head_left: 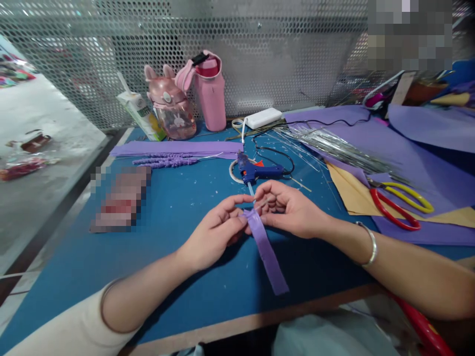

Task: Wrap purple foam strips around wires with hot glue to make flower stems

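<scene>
Between my two hands is a narrow purple strip [267,254], its long end hanging down toward the table's front edge. My left hand [222,225] pinches the gathered top of the strip between thumb and fingers. From the other side, my right hand [287,210] has its fingers curled in at the same top end, and a thin stem seems to pass between them. Just beyond my fingers lies a blue glue gun [260,170] with a glue stick poking out of it. A roll of tape [234,173] sits beneath the glue gun.
Scissors [399,205] with red and yellow handles lie at right on purple sheets [426,168]. Behind them is a bundle of wires [345,148]. Purple strips [174,148] and a fuzzy purple piece [166,161] lie at left. Bottles [211,94] and a carton [139,113] stand along the mesh wall.
</scene>
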The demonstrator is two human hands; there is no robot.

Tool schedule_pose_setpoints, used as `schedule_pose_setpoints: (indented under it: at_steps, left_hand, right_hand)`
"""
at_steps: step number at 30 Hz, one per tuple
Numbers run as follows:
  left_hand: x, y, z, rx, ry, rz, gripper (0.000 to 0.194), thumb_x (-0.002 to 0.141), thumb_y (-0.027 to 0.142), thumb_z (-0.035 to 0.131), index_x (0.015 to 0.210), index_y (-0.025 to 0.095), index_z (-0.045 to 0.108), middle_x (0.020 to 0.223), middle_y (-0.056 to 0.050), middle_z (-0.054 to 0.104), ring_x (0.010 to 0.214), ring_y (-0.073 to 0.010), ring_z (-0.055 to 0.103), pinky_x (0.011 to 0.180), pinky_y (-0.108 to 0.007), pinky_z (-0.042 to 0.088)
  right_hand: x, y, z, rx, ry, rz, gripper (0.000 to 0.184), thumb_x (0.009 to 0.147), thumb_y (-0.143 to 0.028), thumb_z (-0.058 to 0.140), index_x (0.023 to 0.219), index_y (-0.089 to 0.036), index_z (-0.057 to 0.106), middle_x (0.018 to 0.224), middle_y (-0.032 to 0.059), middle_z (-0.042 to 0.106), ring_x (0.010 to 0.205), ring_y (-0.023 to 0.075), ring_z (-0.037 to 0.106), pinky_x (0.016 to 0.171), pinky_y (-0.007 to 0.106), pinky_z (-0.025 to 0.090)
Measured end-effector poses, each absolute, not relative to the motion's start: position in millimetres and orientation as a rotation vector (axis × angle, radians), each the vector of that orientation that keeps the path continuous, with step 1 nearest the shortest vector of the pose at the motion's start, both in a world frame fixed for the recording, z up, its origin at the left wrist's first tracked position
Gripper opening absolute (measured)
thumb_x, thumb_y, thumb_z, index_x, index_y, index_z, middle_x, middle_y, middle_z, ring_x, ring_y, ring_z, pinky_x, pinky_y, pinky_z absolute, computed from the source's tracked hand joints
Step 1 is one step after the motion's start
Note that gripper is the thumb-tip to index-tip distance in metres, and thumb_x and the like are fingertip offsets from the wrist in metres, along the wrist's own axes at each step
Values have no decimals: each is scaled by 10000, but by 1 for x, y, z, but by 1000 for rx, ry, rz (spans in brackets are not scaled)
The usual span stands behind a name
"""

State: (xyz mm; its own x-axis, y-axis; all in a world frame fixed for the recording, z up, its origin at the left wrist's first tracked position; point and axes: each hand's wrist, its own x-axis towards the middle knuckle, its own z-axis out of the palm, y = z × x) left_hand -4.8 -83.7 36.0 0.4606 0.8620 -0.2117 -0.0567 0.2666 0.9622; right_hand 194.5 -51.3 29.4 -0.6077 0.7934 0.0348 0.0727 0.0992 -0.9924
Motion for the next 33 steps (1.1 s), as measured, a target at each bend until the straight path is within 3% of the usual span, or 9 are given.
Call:
schedule_pose_setpoints:
  at_steps: [5, 11, 19, 28, 33]
  left_hand:
    - [-7, -81, 32, 1110, 929, 767, 348, 914, 366, 391, 1062, 139, 608, 765, -30, 549, 598, -108, 434, 516, -213, 352]
    - [-6, -80, 32, 1095, 974, 751, 254, 871, 390, 532, 842, 153, 620, 700, 4, 526, 563, -79, 423, 496, -182, 335]
    - [-2, -83, 34, 1089, 1049, 804, 257, 811, 366, 632, 936, 143, 646, 738, -27, 646, 622, -110, 561, 571, -217, 451]
    - [-3, -89, 33, 1537, 1222, 918, 224, 856, 313, 579, 966, 173, 715, 725, -20, 703, 623, -129, 598, 582, -215, 453]
    - [-6, -92, 32, 1846, 1310, 989, 196, 854, 270, 578, 964, 210, 728, 830, -26, 731, 701, -150, 635, 698, -242, 471]
  right_hand:
    - [196, -50, 32, -886, -1706, 1718, 82, 857, -153, 438, 907, -175, 499, 684, -28, 562, 543, 89, 552, 546, 225, 463]
    - [197, -49, 37, -1024, -1941, 1676, 93, 794, -166, 522, 850, -148, 595, 658, -28, 575, 555, 81, 504, 518, 194, 394]
    - [194, -52, 37, -1037, -1799, 1787, 198, 871, -324, 527, 847, -141, 598, 659, -1, 613, 526, 82, 550, 479, 177, 429]
    - [191, -54, 34, -937, -1660, 1889, 198, 877, -326, 550, 846, -144, 622, 701, 6, 626, 574, 81, 579, 539, 185, 462]
    - [187, -58, 25, -859, -1595, 1908, 149, 883, -296, 552, 888, -161, 615, 740, 0, 624, 594, 70, 561, 572, 188, 460]
